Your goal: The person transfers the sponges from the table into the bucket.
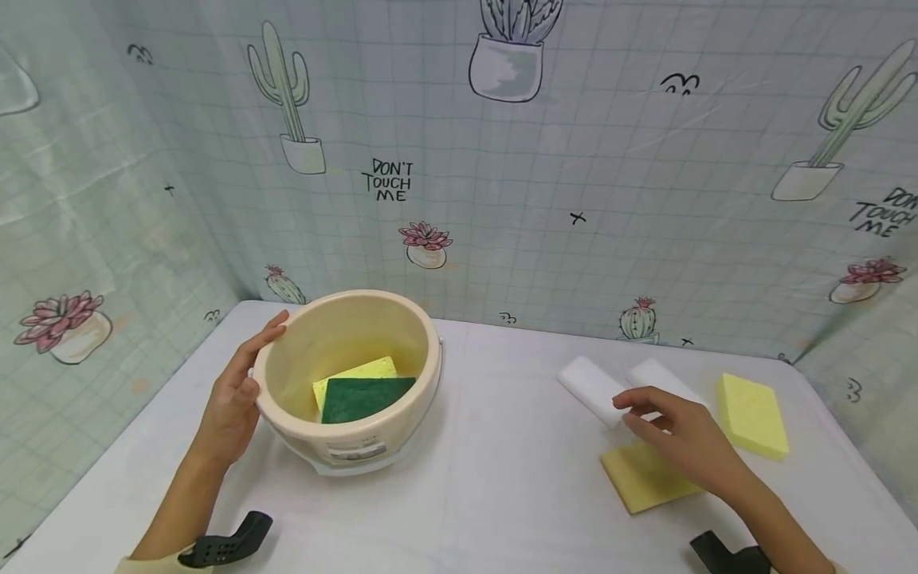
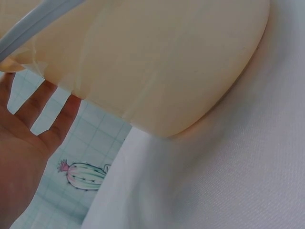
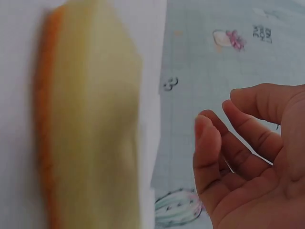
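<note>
Pale gridded cloth [image 1: 488,207], printed with cacti, hung behind and beside the white table [image 1: 495,494]. On the table's right half lay the near sponge [image 1: 638,478], yellow with an orange edge. It looked light, soft and springy, unlikely to slip or break; a gentle pinch across two opposite edges seemed the best hold. The right hand [image 1: 681,434] hovered over its far side, fingers loosely bent, thumb and fingertips apart, holding nothing. Just beyond the fingertips lay two white sponges [image 1: 591,387], probably as light, and to the hand's right the far sponge [image 1: 753,418]. Well to the left, the left hand [image 1: 233,406] rested against the bucket [image 1: 344,319], fingers spread along its outside. That seemed stiff plastic, smooth, best steadied at the rim; a green sponge [image 1: 366,399] leaned inside.
</note>
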A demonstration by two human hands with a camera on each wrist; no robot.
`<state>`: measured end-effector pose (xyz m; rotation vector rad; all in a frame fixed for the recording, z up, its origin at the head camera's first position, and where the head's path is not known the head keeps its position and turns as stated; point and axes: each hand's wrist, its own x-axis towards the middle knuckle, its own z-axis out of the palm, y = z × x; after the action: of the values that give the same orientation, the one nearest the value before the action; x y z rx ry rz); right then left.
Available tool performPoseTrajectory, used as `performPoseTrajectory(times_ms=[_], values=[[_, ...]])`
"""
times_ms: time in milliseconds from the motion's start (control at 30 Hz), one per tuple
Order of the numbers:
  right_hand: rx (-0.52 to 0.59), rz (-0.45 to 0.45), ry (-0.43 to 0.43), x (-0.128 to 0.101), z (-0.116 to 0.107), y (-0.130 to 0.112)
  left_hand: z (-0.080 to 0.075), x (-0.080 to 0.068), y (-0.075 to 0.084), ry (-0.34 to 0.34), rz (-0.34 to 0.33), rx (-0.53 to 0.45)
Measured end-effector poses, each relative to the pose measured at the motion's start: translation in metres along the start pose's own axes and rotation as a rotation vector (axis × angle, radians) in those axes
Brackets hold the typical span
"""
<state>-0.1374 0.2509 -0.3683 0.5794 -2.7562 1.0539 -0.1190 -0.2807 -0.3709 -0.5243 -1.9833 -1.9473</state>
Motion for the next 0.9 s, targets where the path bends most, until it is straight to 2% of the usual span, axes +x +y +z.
performPoseTrajectory(times_ms=[200, 433, 600, 700, 900], values=[[-0.017, 0.062, 0.007, -0.025, -0.011, 0.027, -0.001, 0.0, -0.001, -0.01, 0.008, -0.008], [0.035, 0.014, -0.059, -0.041, -0.017, 0.067, -0.003, 0.0, 0.002, -0.008, -0.009, 0.028], [0.092, -0.034, -0.149, -0.041, -0.021, 0.081, -0.002, 0.001, 0.004, 0.012, -0.015, 0.015], [0.123, -0.037, -0.232, -0.042, -0.026, 0.085, -0.001, 0.001, 0.005, 0.015, -0.02, 0.008], [0.247, 0.028, -0.367, -0.049, -0.032, 0.093, -0.002, 0.001, 0.001, 0.018, -0.035, -0.002]])
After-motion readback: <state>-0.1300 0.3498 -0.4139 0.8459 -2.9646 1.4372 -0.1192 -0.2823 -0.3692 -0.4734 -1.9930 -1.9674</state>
